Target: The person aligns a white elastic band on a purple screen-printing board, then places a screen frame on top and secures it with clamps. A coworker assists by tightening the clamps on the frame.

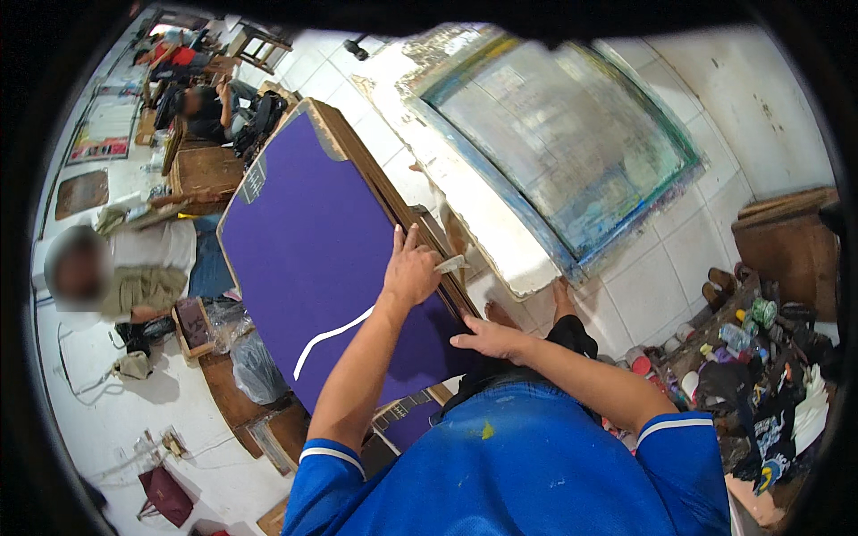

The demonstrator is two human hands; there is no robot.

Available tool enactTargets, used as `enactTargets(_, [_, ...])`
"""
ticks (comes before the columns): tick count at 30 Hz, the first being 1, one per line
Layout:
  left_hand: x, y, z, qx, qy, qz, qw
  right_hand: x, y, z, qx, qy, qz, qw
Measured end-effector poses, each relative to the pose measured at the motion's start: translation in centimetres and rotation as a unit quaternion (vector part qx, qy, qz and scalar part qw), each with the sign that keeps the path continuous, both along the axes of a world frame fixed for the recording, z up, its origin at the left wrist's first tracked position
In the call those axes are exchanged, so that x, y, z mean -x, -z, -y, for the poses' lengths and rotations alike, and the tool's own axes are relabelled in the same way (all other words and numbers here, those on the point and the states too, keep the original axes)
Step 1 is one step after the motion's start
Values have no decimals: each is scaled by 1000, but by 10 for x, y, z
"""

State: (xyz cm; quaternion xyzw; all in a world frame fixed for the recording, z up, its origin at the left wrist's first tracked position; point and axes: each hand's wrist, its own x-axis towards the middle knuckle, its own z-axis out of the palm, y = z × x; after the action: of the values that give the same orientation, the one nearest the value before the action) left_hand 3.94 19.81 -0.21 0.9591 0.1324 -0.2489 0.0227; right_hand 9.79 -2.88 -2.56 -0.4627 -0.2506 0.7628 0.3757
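A purple panel (299,223) with a white curved stripe and taped corners lies on a stack of wooden boards (362,156) left of centre. My left hand (409,272) rests at the panel's right edge with fingers stretched out and apart. A small pale object (451,263) sticks out beside it; I cannot make out what it is. Lower down, my right hand (492,338) touches the same edge near the bottom, thumb and forefinger apart; some of its fingers are hidden. Another purple piece (407,424) shows under the panel's lower end.
A paint-stained framed screen (559,152) stands on my right, above tiled floor (639,295). Clutter with bottles and cloths (737,375) fills the lower right, beside brown boards (782,259). A person (143,268) lies at the left; other people (210,116) sit further back.
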Motion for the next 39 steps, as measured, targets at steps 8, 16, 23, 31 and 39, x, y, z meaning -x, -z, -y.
enactTargets(8, [-22, 4, -10, 26, 36, -70, 997, 34, 16, -1, -43, -36, 122, 991])
enactTargets(16, [-44, 16, -20, 64, 8, -124, 990, 24, 26, 3, -60, -25, 94, 993])
enactTargets(23, [-45, 17, -32, 88, 22, -120, 989, 9, 37, 9, -58, 2, 56, 997])
enactTargets(31, [-50, 47, -15, -24, 100, -168, 980, 0, 44, 7, -67, 41, 14, 997])
enactTargets(39, [-50, 60, -31, 47, 71, -182, 980, 4, 47, 7, -64, 37, 43, 996])
